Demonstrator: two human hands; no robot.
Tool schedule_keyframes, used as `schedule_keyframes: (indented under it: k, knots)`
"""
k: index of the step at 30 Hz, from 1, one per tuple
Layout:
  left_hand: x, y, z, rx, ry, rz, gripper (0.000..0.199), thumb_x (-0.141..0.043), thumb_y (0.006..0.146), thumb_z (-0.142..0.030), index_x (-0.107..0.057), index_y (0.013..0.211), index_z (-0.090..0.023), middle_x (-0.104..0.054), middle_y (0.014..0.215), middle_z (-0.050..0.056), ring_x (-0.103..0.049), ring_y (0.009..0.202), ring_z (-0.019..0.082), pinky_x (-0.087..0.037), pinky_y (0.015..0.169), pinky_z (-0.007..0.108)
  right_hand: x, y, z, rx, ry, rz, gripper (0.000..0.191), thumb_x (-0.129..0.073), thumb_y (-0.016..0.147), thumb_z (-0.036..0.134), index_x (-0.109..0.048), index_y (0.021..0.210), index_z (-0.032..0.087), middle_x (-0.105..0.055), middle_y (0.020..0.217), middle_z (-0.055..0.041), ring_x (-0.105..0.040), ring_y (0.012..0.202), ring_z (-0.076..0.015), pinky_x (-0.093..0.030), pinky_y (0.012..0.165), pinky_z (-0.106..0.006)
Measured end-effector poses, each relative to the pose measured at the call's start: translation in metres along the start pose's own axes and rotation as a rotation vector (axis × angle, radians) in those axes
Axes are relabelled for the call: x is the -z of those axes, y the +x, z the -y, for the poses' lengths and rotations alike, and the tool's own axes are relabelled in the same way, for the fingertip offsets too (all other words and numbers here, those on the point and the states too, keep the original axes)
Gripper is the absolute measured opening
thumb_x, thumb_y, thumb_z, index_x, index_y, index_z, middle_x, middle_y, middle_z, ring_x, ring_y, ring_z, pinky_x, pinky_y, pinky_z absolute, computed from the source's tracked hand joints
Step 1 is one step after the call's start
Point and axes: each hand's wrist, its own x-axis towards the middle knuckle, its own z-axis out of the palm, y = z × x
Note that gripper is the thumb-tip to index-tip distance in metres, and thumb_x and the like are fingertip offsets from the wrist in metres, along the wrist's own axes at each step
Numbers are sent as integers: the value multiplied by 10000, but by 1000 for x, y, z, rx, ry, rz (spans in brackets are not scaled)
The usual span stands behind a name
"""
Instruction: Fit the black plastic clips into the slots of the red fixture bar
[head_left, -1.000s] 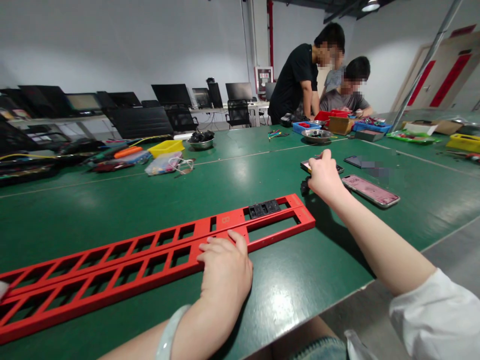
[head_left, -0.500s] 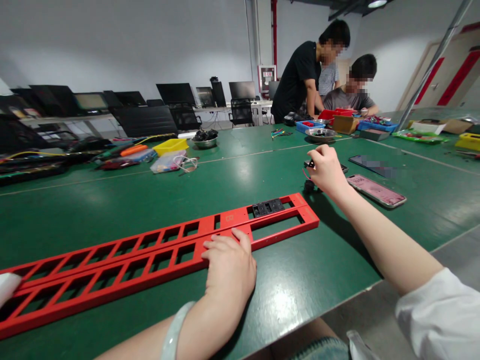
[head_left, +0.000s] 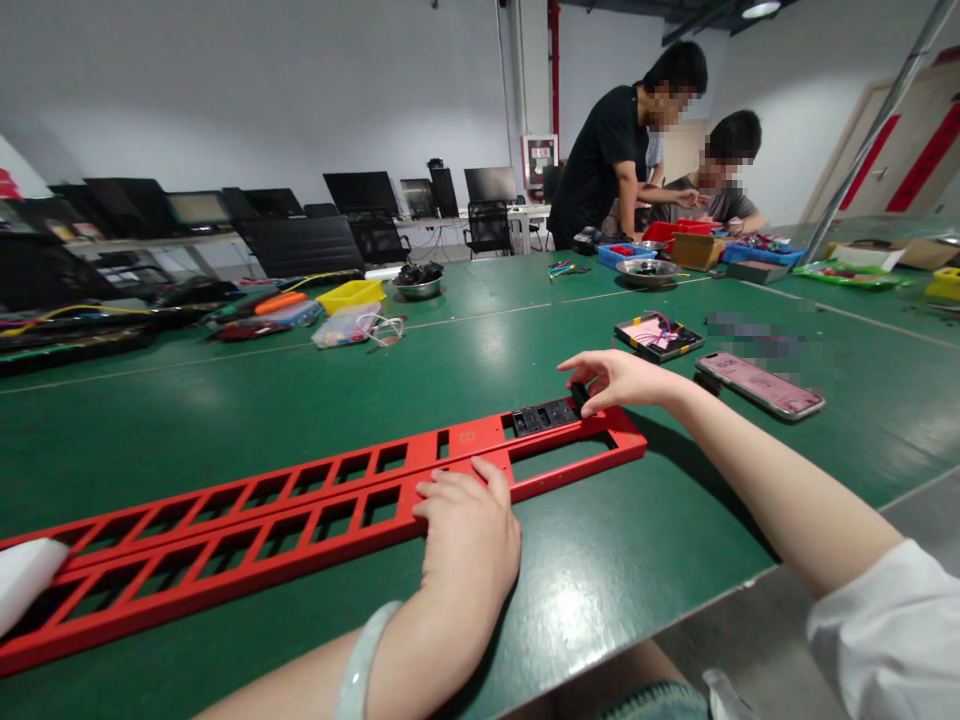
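A long red frame (head_left: 300, 487) with two rows of rectangular openings lies slantwise across the green table. Several black plastic modules (head_left: 546, 416), joined in a row, sit in an opening near its right end. My left hand (head_left: 472, 530) rests on the frame's near row, fingers spread over the solid red part, holding nothing. At the right end, my right hand (head_left: 611, 382) pinches another black plastic module (head_left: 579, 396) between thumb and fingers, tilted beside the seated row. Its lower part is hidden, so I cannot tell whether it is inside the opening.
Beyond my right hand stands a black tray (head_left: 660, 338) with red wires. A phone (head_left: 761, 386) lies right of my forearm. Metal bowls (head_left: 418, 284), a yellow bin (head_left: 350, 295) and cable bundles (head_left: 135, 325) are farther back. A white object (head_left: 30, 580) covers the frame's left end. Two people work across the table.
My right hand has come left and nearer, from above the wired tray to the frame's right end, with a black module in its fingers. My left hand stays on the frame.
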Motion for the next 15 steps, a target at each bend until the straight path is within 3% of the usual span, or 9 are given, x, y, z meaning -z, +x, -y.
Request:
schedule_keyframes:
  k: [15]
  knots:
    - [1,0,-1,8,14,31,490,-350,789,-274,-422,1183,8,-553,1010,339,-572,865,423,-442,613,468,-9,6,-15,5,15,40,712,-741,516,209,-479,1176,172,-595,1044,-82,-568,901,-159,-454,809,-302]
